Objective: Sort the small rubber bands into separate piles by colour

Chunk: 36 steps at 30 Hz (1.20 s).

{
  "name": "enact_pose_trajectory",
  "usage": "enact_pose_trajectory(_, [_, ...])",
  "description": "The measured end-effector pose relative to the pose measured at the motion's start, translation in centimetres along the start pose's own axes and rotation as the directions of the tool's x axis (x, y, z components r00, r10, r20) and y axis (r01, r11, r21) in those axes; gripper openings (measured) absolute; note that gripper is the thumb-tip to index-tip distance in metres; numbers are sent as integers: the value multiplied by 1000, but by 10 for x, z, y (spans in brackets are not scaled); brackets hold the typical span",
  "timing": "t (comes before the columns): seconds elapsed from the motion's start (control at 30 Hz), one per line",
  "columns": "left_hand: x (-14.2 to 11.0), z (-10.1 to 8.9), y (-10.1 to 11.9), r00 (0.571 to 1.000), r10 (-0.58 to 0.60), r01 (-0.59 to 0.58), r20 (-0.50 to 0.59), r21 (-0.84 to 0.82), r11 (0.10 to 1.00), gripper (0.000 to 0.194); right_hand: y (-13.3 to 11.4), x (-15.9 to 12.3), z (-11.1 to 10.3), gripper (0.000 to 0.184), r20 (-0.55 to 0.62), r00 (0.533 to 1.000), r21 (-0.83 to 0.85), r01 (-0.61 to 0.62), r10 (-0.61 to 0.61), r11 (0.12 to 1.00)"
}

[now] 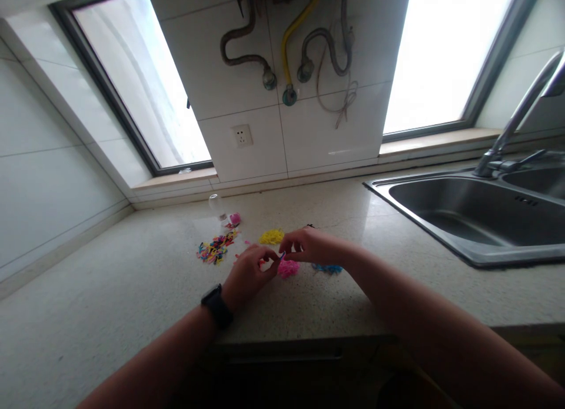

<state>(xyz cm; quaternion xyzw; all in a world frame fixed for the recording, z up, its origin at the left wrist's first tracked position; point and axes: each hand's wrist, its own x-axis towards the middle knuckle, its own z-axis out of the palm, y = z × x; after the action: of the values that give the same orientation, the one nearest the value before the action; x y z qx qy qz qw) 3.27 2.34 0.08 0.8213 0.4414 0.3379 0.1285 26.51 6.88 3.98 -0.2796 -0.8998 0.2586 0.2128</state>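
Observation:
My left hand (pixel 252 272), with a dark watch (pixel 217 305) on its wrist, is closed in a pinch just over a small pile of pink rubber bands (pixel 289 269). Meeting it fingertip to fingertip, my right hand (pixel 310 244) pinches too. Between the fingertips shows a tiny blue and purplish rubber band (pixel 282 256), mostly covered. Behind the hands lies a yellow pile of rubber bands (pixel 271 236). A blue pile (pixel 327 269) sits under my right wrist, partly hidden. Red bits show beside my left fingers. Farther left is a mixed-colour heap of rubber bands (pixel 217 247).
A clear bottle (pixel 215 205) and a pink object (pixel 235 218) stand behind the mixed heap on the pale countertop (pixel 145 279). A steel sink (pixel 468 220) with a tall faucet (pixel 512 126) is at the right. Hoses (pixel 289 38) hang on the tiled wall.

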Motion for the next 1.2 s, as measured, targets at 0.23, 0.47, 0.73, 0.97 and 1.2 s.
enact_pose_trajectory(0.23, [2, 1, 4, 997, -81, 81, 0, -99, 992, 14, 7, 0, -3, 11, -44, 999, -2, -9, 9, 1000])
enact_pose_trajectory(0.47, [7, 4, 14, 946, -308, 309, 101, -573, 759, 32, 25, -2, -11, 24, -221, 964, 214, -99, 147, 972])
enact_pose_trajectory(0.73, [8, 7, 30, 920, -354, 335, 167, -801, 496, 38, 34, 0, -10, 26, -249, 956, 193, -108, 155, 975])
enact_pose_trajectory(0.97, [8, 6, 40, 910, -374, 331, 180, -857, 395, 38, 31, -1, -11, 24, -256, 954, 196, -110, 159, 974])
enact_pose_trajectory(1.2, [10, 7, 45, 941, -295, 312, 163, -756, 576, 34, 34, -1, -14, 21, -327, 932, 154, -112, 158, 982])
